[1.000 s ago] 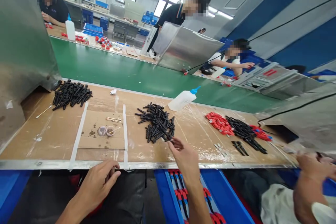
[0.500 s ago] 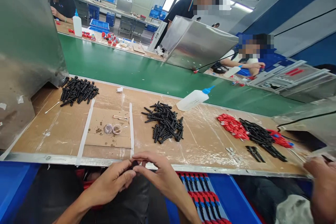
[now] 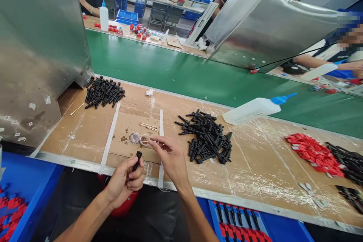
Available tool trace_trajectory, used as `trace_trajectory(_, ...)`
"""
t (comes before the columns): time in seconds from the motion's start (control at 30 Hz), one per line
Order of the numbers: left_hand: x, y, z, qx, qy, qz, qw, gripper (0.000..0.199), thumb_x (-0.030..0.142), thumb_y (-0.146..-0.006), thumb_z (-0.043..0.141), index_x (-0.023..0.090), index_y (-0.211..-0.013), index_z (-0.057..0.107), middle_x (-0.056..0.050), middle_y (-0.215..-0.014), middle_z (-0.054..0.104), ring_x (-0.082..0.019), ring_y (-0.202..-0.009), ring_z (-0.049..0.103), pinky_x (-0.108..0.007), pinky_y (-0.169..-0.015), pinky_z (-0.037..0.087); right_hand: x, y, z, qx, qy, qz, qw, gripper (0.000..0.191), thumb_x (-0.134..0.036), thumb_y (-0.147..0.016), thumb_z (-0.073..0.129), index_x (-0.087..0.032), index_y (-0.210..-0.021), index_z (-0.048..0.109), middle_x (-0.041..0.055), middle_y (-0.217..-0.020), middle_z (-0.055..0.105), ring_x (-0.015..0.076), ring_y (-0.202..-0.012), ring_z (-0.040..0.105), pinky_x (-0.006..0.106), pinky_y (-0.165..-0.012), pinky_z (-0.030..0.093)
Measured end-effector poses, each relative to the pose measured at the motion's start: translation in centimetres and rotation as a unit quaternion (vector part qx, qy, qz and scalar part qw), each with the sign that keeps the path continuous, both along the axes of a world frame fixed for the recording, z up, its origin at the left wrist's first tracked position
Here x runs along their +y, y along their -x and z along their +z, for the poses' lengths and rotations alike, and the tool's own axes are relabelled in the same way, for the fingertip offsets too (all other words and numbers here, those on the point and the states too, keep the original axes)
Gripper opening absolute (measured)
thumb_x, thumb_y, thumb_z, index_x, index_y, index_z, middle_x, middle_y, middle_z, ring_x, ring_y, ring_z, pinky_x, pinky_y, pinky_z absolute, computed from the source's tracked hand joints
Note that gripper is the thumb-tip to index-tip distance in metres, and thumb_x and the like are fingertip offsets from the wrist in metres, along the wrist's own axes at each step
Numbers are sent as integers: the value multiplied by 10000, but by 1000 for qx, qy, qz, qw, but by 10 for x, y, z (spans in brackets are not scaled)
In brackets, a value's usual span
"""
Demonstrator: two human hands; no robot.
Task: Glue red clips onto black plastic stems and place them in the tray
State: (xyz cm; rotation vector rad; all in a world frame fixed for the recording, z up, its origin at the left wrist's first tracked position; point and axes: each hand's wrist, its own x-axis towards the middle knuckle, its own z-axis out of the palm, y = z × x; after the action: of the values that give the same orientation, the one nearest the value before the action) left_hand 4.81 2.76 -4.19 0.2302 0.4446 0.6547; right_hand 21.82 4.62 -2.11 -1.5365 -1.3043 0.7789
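My left hand (image 3: pixel 127 179) is closed round a black plastic part (image 3: pixel 138 159), which stands upright at the table's front edge. To its right, my right hand (image 3: pixel 170 155) pinches a thin cotton swab (image 3: pixel 146 141) whose far end is in a small round dish (image 3: pixel 143 140). A second small dish (image 3: pixel 135 138) sits just left of that one. Behind them, more swabs (image 3: pixel 149 126) lie on the cardboard mat (image 3: pixel 124 121). Heaps of black parts lie to the left (image 3: pixel 103 92) and to the right (image 3: pixel 208 136) of the mat.
A white bottle with a blue nozzle (image 3: pixel 252 110) leans behind the right heap. Red parts (image 3: pixel 314 155) lie farther right. A metal panel (image 3: pixel 36 56) stands at the left. Blue bins (image 3: pixel 34 196) sit below the table edge. People work beyond the green belt (image 3: pixel 159 70).
My hands have come apart. The left has kept the black part, and the right has moved forward to the dish and taken a swab. The view has turned left.
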Motion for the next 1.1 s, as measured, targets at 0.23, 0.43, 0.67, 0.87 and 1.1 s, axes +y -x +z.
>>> trace_trajectory(0.23,3,2,-4,-27,23,-11,999,228,358,-950,492,147,-893,557,96,-547,238,-35,-405,130,-178,-418,129,2,8,5,-91,-66,22,993,148,-311,-886,649,-231,-959,750,40,-926,751,169,-754,626,285,-687,489)
trace_trajectory(0.43,4,-2,0,-8,35,13,999,229,345,-969,466,144,-897,547,94,-553,243,-35,-407,137,-181,-420,131,-5,2,-4,-87,-81,-79,990,176,-329,-893,640,-220,-980,748,50,-965,767,204,-862,702,332,-822,536)
trace_trajectory(0.67,2,-2,1,-7,41,10,999,257,338,-989,409,137,-910,548,91,-552,252,-37,-404,142,-181,-417,126,-8,3,-7,15,-55,-144,988,172,-325,-843,687,-190,-918,761,46,-863,776,181,-719,701,290,-665,569)
trace_trajectory(0.87,1,0,0,-8,37,8,999,265,336,-996,385,143,-911,545,89,-553,252,-40,-403,145,-183,-417,129,-12,6,-4,41,-72,-177,981,165,-306,-836,696,-171,-909,757,50,-840,779,137,-619,657,252,-596,554)
trace_trajectory(1.1,2,-2,0,-10,30,3,1000,272,341,-1000,370,147,-901,534,88,-555,246,-42,-406,137,-186,-417,122,-16,8,-2,52,-89,-175,979,128,-262,-845,697,-173,-922,749,42,-826,775,109,-576,620,233,-580,541)
